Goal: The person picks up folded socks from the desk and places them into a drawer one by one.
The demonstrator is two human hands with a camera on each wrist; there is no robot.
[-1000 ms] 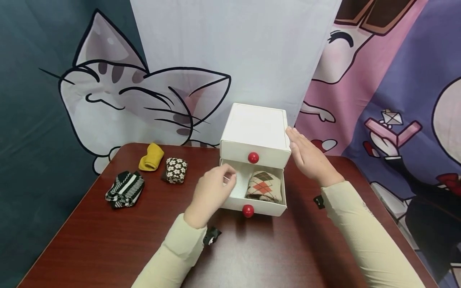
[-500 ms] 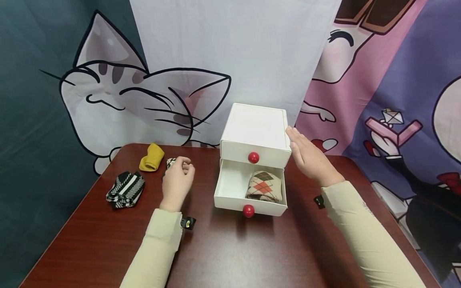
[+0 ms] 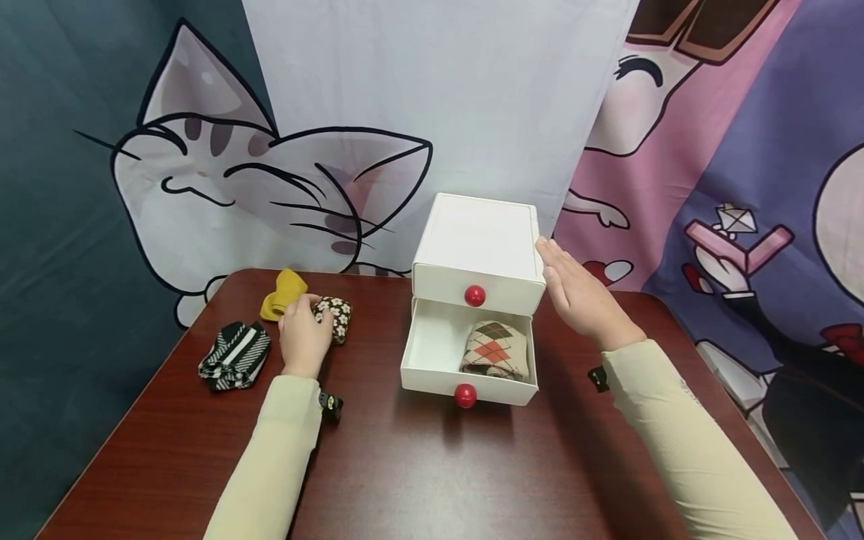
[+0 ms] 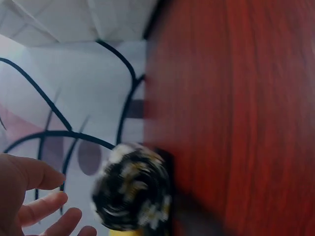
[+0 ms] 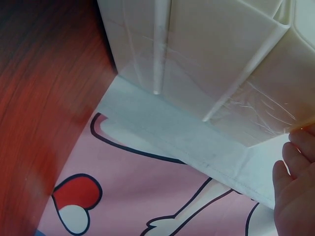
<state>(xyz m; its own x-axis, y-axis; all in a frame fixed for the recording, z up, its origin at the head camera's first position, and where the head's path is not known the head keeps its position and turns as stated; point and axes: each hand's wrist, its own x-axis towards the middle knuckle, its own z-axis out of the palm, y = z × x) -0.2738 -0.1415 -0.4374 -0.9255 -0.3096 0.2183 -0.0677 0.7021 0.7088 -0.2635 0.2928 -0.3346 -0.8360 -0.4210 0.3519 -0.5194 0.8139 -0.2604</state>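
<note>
My left hand [image 3: 306, 334] is beside a rolled black sock with white flowers [image 3: 335, 319], its fingers just left of the roll in the head view. In the left wrist view, loosely bent fingers [image 4: 47, 206] stand apart from the rolled sock [image 4: 135, 189]. My right hand [image 3: 582, 296] lies with straight fingers along the right side of a white two-drawer box [image 3: 475, 238]. The right wrist view has its fingertips [image 5: 298, 150] at the box wall [image 5: 197, 54]. The lower drawer [image 3: 432, 349] is pulled out and holds a folded beige argyle sock [image 3: 496, 350].
A yellow sock [image 3: 286, 291] sits just behind my left hand. Farther left lies a black-and-white striped sock bundle [image 3: 236, 355]. Red knobs [image 3: 475, 295] mark the drawer fronts. All stand on a dark red wooden table [image 3: 432, 480], with a printed cloth [image 3: 351, 67] hanging behind.
My left hand has moved left from over the open drawer to the flowered sock, which now shows slightly turned. My right hand has stayed against the box.
</note>
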